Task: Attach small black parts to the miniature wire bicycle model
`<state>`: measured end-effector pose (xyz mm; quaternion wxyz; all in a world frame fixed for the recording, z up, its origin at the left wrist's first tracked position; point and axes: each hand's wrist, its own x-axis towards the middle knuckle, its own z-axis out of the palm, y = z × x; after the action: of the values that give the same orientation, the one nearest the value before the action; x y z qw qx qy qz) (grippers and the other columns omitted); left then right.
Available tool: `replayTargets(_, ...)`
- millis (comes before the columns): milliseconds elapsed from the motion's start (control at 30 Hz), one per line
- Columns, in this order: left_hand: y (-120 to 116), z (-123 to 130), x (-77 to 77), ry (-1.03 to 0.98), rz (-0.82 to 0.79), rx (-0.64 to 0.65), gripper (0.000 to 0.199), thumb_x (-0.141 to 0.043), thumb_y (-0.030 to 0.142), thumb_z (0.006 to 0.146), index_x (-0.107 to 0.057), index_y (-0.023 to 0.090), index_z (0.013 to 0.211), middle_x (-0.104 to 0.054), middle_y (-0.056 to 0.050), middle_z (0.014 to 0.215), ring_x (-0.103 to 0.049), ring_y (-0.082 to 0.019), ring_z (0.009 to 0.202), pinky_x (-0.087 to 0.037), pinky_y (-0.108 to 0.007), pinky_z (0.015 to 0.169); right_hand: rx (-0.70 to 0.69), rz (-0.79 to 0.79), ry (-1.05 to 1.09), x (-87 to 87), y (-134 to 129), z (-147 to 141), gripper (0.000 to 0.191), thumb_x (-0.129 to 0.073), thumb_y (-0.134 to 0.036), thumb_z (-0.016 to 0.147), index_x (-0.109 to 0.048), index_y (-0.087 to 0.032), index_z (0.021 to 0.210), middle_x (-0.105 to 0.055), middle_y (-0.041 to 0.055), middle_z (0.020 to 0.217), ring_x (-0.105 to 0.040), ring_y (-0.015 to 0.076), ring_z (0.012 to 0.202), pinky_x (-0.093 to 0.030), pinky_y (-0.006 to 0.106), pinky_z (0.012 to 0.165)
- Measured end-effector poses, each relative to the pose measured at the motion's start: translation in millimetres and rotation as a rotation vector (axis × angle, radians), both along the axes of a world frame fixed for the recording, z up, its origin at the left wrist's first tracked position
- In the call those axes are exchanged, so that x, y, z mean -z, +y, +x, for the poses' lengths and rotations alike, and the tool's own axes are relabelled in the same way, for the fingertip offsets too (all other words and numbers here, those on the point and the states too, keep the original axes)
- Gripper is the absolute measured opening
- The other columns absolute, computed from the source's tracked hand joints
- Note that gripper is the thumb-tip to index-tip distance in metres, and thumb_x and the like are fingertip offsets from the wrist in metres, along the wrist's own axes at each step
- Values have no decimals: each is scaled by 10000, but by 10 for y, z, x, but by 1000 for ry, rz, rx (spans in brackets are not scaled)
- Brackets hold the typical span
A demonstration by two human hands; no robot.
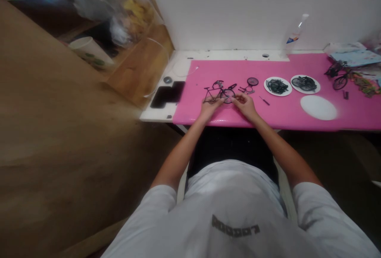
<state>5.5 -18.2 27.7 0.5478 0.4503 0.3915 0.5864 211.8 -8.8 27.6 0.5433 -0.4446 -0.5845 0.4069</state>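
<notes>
Both my hands are at a small black model bicycle frame (213,89) over the pink mat (220,71). My left hand (210,106) is closed around the frame's lower part, its fingertips near the left edge of a small spoked wheel (228,96). My right hand (244,104) pinches the wheel's right edge between thumb and finger. Behind the frame lies a curved black part (218,83). Right of it on the mat are a loose wheel (253,81), thin black parts (247,89) and a small screwdriver (264,101).
Two white plates of dark parts (278,86) (305,84) and a bare white plate (318,107) lie to the right. Beyond are another model bicycle (339,77) and a clear bottle (294,35). Dark flat devices (168,94) and a cable (181,74) lie left.
</notes>
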Motion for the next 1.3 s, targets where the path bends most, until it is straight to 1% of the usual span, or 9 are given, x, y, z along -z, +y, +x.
replayTargets(200, 40, 1, 49, -18, 3, 5, 577, -1035, 492, 674, -850, 161, 1109, -861, -145, 1109, -833, -281, 1052, -650, -409, 1005, 39, 62, -34, 3, -43, -15, 586, -861, -754, 814, -726, -241, 1064, -739, 49, 951, -698, 225, 901, -597, 376, 888)
replayTargets(300, 49, -4, 62, -23, 15, 10, 561, -1031, 499, 686, -854, 166, 1103, -862, -138, 1125, -830, -276, 1071, -640, -407, 1038, 94, 118, -104, -23, -57, 20, 492, -737, -712, 952, -738, -244, 1104, -759, 70, 1016, -705, 238, 928, -592, 394, 885)
replayTargets(400, 43, -3, 57, -34, 15, 1, 539, -1035, 488, 691, -859, 162, 1082, -862, -140, 1125, -831, -273, 1069, -636, -399, 1044, 154, 222, -349, -81, -2, 166, 307, -622, -496, 1055, -773, -239, 1124, -769, 95, 1096, -695, 270, 1000, -589, 448, 933)
replayTargets(467, 37, 0, 51, -47, 10, -1, 532, -1042, 484, 685, -859, 162, 1067, -863, -141, 1115, -832, -275, 1062, -638, -401, 1039, 169, 312, -587, -125, 65, 323, 240, -586, -314, 1032, -801, -226, 1094, -761, 122, 1115, -660, 318, 1127, -545, 521, 1060)
replayTargets(567, 28, 6, 44, -66, 3, 0, 540, -1050, 478, 669, -854, 173, 1068, -865, -134, 1099, -833, -279, 1063, -645, -412, 1032, 244, 340, -861, -158, 152, 564, 315, -564, -183, 975, -821, -210, 1156, -740, 155, 1197, -572, 389, 1274, -475, 607, 1131)
replayTargets(700, 9, 12, 27, -72, -19, -14, 529, -1044, 467, 673, -842, 172, 1063, -863, -133, 1111, -830, -282, 1082, -653, -408, 1013, 304, 307, -1029, -99, 182, 740, 388, -584, -149, 929, -809, -204, 1241, -697, 171, 1363, -503, 431, 1351, -450, 644, 1128)
replayTargets(867, -11, 8, 6, -59, -47, -27, 510, -1039, 422, 682, -832, 163, 1069, -861, -138, 1104, -829, -274, 1074, -658, -411, 1010, 305, 297, -1084, 30, 205, 743, 404, -586, -195, 956, -782, -214, 1309, -633, 186, 1478, -442, 449, 1429, -424, 662, 1156)
replayTargets(1100, 15, 8, 24, -60, -32, -11, 517, -1043, 426, 678, -840, 157, 1070, -861, -144, 1101, -832, -284, 1066, -655, -423, 1021, 303, 311, -1092, 92, 221, 726, 361, -575, -245, 1002, -819, -177, 1259, -607, 213, 1475, -444, 450, 1429, -421, 682, 1169)
replayTargets(1300, 19, 7, 30, -58, -22, 3, 514, -1047, 438, 667, -847, 161, 1051, -862, -148, 1105, -834, -282, 1068, -650, -416, 1032, 295, 305, -1036, 111, 225, 727, 332, -598, -265, 1012, -836, -210, 1236, -651, 184, 1414, -486, 420, 1372, -454, 649, 1139)
